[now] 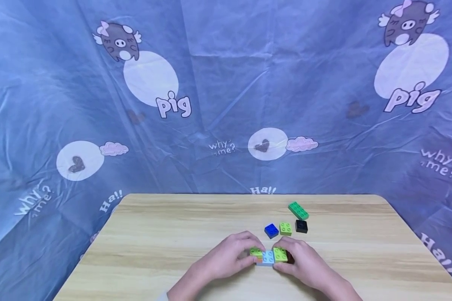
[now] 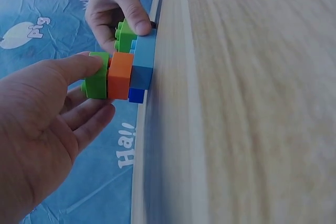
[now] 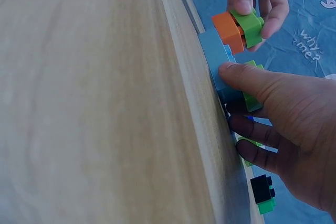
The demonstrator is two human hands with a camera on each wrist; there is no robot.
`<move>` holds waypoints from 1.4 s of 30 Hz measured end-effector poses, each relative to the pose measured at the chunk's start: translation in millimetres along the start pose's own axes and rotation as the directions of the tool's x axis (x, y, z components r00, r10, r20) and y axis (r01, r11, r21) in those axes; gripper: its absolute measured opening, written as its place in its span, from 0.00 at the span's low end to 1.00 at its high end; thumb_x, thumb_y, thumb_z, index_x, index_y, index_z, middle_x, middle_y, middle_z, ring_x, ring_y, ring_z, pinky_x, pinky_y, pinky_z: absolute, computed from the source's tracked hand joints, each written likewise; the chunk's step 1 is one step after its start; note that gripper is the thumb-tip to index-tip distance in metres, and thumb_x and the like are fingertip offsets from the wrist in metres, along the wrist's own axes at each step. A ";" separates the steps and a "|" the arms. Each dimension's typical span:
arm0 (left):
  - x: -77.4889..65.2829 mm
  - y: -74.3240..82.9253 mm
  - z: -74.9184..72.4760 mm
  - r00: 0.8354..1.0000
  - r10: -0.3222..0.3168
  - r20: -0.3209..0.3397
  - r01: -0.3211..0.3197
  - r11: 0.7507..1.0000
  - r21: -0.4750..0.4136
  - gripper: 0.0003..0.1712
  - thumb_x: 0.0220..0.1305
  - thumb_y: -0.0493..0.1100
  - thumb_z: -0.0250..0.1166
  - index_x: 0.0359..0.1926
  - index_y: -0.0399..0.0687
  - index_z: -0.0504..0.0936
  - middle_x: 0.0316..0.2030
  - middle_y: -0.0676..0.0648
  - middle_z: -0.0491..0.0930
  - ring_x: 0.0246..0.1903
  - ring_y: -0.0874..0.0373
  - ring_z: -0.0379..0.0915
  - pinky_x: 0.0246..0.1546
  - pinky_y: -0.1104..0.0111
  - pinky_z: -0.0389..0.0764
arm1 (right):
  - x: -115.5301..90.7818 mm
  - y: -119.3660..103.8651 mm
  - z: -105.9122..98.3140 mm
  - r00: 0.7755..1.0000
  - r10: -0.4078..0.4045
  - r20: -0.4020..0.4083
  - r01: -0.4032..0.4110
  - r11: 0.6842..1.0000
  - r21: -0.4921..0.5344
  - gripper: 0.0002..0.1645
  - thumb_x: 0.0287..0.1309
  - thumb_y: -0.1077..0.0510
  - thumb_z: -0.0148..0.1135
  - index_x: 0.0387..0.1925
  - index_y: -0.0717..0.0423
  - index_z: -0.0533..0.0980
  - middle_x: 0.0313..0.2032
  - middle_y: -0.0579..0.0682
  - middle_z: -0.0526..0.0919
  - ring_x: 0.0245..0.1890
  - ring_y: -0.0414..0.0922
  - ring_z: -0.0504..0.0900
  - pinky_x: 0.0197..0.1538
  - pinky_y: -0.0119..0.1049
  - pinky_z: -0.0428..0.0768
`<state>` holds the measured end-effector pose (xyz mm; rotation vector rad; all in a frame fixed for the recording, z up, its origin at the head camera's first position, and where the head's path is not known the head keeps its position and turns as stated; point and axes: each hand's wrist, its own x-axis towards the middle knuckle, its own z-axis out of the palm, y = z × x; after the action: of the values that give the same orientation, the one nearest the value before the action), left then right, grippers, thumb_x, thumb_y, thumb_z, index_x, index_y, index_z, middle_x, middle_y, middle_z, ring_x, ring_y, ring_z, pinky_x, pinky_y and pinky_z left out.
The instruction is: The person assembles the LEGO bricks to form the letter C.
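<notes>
Low over the table's near part, a light blue building block [image 1: 268, 257] carries an orange block [image 2: 120, 76] on its left end and a lime green block [image 1: 280, 254] on its right end. Another lime green block [image 2: 97, 77] sits on the orange one, slightly tilted, with a thin gap showing in the right wrist view. My left hand [image 1: 233, 256] pinches this upper lime block between thumb and fingers. My right hand [image 1: 305, 261] grips the light blue block at its right end, thumb on the near side; its fingers behind are partly hidden.
Behind the hands lie a dark blue block [image 1: 271, 230], a lime green block [image 1: 285, 228], a black block [image 1: 301, 226] and a longer green block [image 1: 298, 210]. The wooden table [image 1: 154, 234] ends at a blue printed cloth [image 1: 226, 104] hanging around it.
</notes>
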<state>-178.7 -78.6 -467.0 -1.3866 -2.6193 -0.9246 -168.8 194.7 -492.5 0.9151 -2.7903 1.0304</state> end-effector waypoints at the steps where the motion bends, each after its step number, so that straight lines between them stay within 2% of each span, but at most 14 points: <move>1: 0.5 -0.5 0.3 1.000 0.004 -0.003 -0.004 1.000 0.000 0.15 0.71 0.42 0.71 0.56 0.56 0.86 0.54 0.59 0.83 0.55 0.70 0.78 0.58 0.78 0.78 | 0.1 0.1 -0.1 1.000 0.000 -0.001 0.000 1.000 -0.001 0.15 0.59 0.47 0.80 0.45 0.42 0.84 0.36 0.29 0.78 0.31 0.30 0.72 0.32 0.28 0.74; 6: 2.0 -2.8 3.5 1.000 0.012 -0.014 -0.012 1.000 -0.022 0.16 0.68 0.41 0.73 0.56 0.55 0.86 0.53 0.58 0.84 0.54 0.71 0.78 0.57 0.79 0.78 | -0.7 0.8 0.1 1.000 0.015 0.005 -0.015 1.000 0.007 0.15 0.58 0.48 0.80 0.45 0.42 0.84 0.36 0.29 0.78 0.31 0.29 0.72 0.32 0.28 0.73; 10: 2.5 -3.7 5.6 1.000 -0.004 -0.024 0.003 1.000 -0.030 0.17 0.66 0.40 0.75 0.54 0.55 0.87 0.52 0.60 0.86 0.51 0.74 0.78 0.53 0.82 0.78 | -0.2 0.8 0.0 1.000 0.004 0.004 -0.004 1.000 0.010 0.16 0.59 0.46 0.79 0.45 0.42 0.84 0.37 0.29 0.79 0.31 0.30 0.72 0.32 0.28 0.73; 14: 5.1 -3.2 5.2 0.999 -0.014 -0.039 0.014 1.000 0.001 0.18 0.65 0.41 0.76 0.55 0.56 0.87 0.51 0.60 0.87 0.43 0.77 0.77 0.45 0.84 0.78 | 2.0 0.1 -1.2 1.000 -0.007 -0.010 0.007 1.000 -0.003 0.15 0.59 0.46 0.79 0.45 0.42 0.84 0.37 0.29 0.79 0.32 0.30 0.72 0.33 0.28 0.73; 17: 6.5 -1.9 4.3 0.999 -0.028 -0.034 0.029 0.999 0.030 0.18 0.66 0.42 0.76 0.56 0.56 0.87 0.51 0.60 0.87 0.41 0.78 0.76 0.44 0.84 0.78 | 2.9 -0.5 -2.0 1.000 0.001 -0.010 -0.001 1.000 -0.009 0.15 0.59 0.47 0.80 0.45 0.42 0.84 0.37 0.29 0.79 0.32 0.29 0.72 0.33 0.28 0.74; 24: 4.0 -0.4 5.4 0.998 -0.067 0.003 0.067 0.998 0.018 0.18 0.69 0.42 0.74 0.58 0.57 0.88 0.54 0.61 0.86 0.54 0.73 0.79 0.52 0.80 0.80 | 0.8 0.8 1.4 0.999 0.034 0.019 -0.034 0.999 -0.006 0.16 0.58 0.46 0.80 0.45 0.42 0.84 0.37 0.28 0.79 0.32 0.29 0.73 0.34 0.28 0.75; 32: 2.5 -0.5 6.3 0.998 -0.062 0.005 0.062 0.997 0.035 0.18 0.69 0.44 0.74 0.59 0.59 0.88 0.56 0.60 0.86 0.56 0.71 0.79 0.53 0.79 0.80 | -1.6 1.1 4.2 0.999 0.030 0.011 -0.030 0.999 0.010 0.16 0.58 0.47 0.80 0.45 0.42 0.84 0.37 0.28 0.79 0.32 0.29 0.73 0.33 0.28 0.74; 42: 3.6 -0.3 7.5 0.999 -0.048 -0.008 0.048 0.999 0.025 0.18 0.69 0.43 0.74 0.59 0.57 0.89 0.55 0.59 0.87 0.56 0.72 0.79 0.55 0.79 0.79 | -2.4 0.1 4.6 1.000 0.014 -0.005 -0.014 1.000 -0.001 0.16 0.58 0.47 0.80 0.46 0.42 0.84 0.38 0.28 0.80 0.33 0.29 0.74 0.34 0.28 0.76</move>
<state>-179.3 -72.3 -472.3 -1.3172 -2.6604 -0.8973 -166.1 193.3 -496.6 0.8932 -2.7964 1.0312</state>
